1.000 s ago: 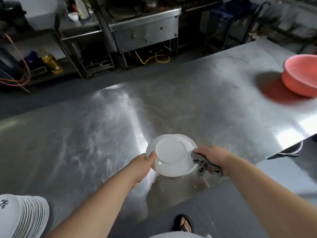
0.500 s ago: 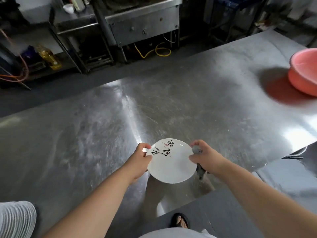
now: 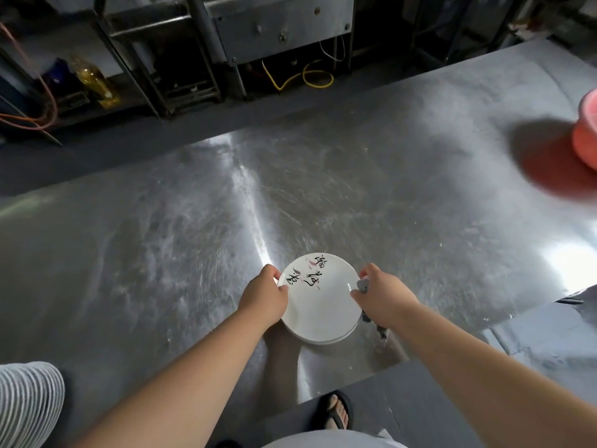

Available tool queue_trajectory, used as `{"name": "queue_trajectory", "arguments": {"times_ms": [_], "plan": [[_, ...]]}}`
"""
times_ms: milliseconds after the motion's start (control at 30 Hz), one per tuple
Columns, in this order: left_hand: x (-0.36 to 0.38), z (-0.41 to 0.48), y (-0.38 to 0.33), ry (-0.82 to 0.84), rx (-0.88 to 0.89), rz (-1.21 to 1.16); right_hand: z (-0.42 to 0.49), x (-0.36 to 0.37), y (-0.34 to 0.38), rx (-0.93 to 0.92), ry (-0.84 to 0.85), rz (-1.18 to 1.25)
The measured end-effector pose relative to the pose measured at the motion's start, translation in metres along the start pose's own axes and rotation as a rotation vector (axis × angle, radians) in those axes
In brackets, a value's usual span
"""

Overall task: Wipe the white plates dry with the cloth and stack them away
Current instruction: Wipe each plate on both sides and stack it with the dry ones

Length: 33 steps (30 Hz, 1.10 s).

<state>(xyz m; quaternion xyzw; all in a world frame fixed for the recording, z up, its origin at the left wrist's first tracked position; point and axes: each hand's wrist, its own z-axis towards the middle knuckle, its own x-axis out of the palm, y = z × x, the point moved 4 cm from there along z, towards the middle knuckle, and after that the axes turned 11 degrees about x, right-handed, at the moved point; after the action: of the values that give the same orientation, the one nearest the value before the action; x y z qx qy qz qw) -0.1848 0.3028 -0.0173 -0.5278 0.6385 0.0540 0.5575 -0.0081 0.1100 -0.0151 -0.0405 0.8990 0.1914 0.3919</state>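
The plate [image 3: 321,302] is face up between both hands, near the front edge of the steel table [image 3: 403,202], just left of where that edge steps back. Black brush characters and small pink marks run across its far half, while the near half is plain white. The left hand [image 3: 263,295] grips the left rim, with the thumb lying on the upper face and the fingers curled under the edge. The right hand [image 3: 384,297] pinches the right rim in the same way, thumb on top and fingers curled. The grey cloth [image 3: 363,283] is bunched inside those fingers against the rim, and a tail of it hangs below the palm. A dark shadow lies on the table under the plate. A second white edge shows beneath the near rim, and I cannot tell whether that is another plate or this one's own underside, nor whether the plate touches the table. A stack [image 3: 29,402] of white plates, seen edge-on, sits at the lower left corner. A pink basin [image 3: 586,137] stands on the table at the far right, well apart from the hands. Past the table are a bottle [image 3: 93,82] of yellow liquid and a yellow cable [image 3: 300,76] on the floor. A sandalled foot [image 3: 334,412] shows below the table edge.
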Motion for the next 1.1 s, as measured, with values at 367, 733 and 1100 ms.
{"name": "queue_trajectory", "arguments": {"times_ms": [367, 733, 1100], "plan": [[0.008, 0.004, -0.002, -0.047, 0.063, 0.081, -0.009, 0.001, 0.0, 0.059, -0.088, -0.156], [-0.057, -0.033, 0.055, -0.14, 0.025, -0.029, -0.052, -0.027, 0.067, -0.044, -0.204, -0.243], [-0.227, -0.184, 0.231, -0.504, -0.126, -0.15, -0.181, 0.119, 0.312, -0.494, -0.003, -0.309]]}}
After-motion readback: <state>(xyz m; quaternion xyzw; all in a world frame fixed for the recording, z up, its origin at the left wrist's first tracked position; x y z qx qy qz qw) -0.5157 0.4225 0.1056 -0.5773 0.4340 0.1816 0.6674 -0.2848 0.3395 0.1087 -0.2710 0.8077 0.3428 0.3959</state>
